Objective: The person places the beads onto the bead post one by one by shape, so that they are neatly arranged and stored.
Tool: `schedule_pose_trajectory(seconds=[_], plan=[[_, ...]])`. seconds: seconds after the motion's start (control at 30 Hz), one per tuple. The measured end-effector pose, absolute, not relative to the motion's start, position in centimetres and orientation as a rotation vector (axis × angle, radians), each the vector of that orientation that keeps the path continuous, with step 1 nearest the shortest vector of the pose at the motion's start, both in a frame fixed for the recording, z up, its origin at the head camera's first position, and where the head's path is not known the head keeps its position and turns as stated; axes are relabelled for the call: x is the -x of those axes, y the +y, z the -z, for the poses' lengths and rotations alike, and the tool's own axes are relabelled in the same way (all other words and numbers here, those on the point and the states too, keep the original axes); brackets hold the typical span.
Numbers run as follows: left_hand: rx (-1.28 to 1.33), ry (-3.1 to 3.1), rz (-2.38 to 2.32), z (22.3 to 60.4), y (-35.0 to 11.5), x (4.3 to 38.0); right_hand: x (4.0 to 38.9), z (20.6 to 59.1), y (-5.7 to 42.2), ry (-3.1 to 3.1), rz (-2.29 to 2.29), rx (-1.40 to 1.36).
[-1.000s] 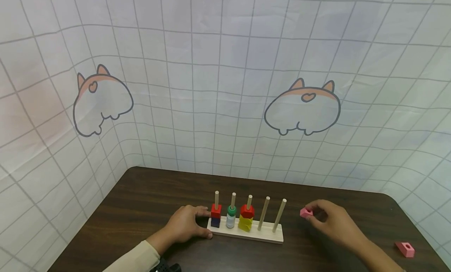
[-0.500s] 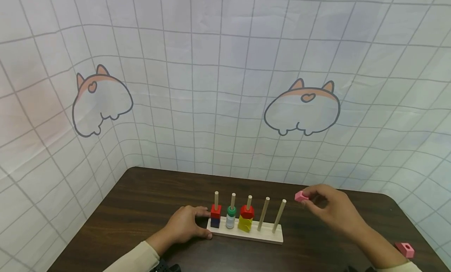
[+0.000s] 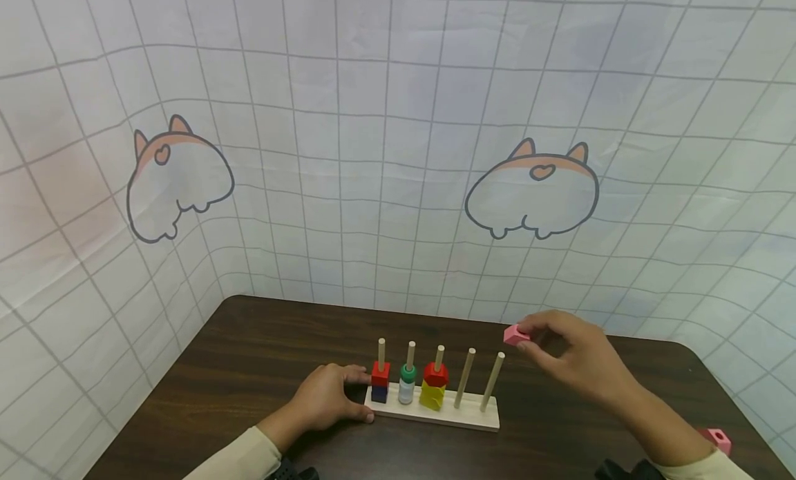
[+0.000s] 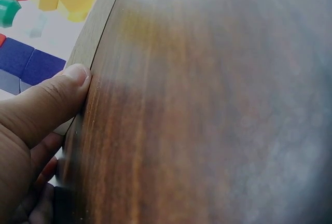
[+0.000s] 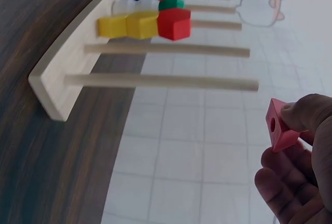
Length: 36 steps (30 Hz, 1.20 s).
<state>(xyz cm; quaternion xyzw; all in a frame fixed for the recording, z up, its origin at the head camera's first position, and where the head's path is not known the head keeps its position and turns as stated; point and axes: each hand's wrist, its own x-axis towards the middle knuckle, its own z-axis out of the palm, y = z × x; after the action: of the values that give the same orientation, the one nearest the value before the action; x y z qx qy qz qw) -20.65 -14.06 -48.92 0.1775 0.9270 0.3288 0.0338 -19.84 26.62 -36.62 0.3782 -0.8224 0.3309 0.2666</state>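
Observation:
A pale wooden peg base (image 3: pixel 457 416) with several upright rods stands on the dark table. My left hand (image 3: pixel 320 398) grips its left end; in the left wrist view the thumb (image 4: pixel 44 105) lies along the base's edge. Blue and red blocks (image 3: pixel 381 375) fill the leftmost rod, white and green beads (image 3: pixel 407 382) the second, yellow and red blocks (image 3: pixel 435 375) the third. The two rods at the right are bare. Up beyond the rightmost rod (image 5: pixel 171 82), my right hand (image 3: pixel 575 359) pinches a pink block (image 5: pixel 280 125) between thumb and fingers, its hole facing the rod's tip.
Another pink block (image 3: pixel 719 440) lies at the table's right, partly hidden behind the right forearm. A white grid-patterned cloth (image 3: pixel 373 155) with cartoon animals hangs behind the table (image 3: pixel 298 328).
My right hand has lifted the pink block from low over the table, up and leftward toward the rightmost rod. The left hand stays at the base's end.

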Motion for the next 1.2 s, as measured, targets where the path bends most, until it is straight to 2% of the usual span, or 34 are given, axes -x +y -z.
schedule_pose_trajectory(seconds=[0.57, 1.2], plan=[[-0.557, 2.867, -1.004, 48.7, -13.9, 20.5, 20.0, 36.8, 23.4, -2.183, -0.947, -1.172], [-0.568, 2.856, -1.016, 48.7, -14.0, 20.5, 19.8, 38.2, 21.2, -2.326, -1.028, -1.121]])
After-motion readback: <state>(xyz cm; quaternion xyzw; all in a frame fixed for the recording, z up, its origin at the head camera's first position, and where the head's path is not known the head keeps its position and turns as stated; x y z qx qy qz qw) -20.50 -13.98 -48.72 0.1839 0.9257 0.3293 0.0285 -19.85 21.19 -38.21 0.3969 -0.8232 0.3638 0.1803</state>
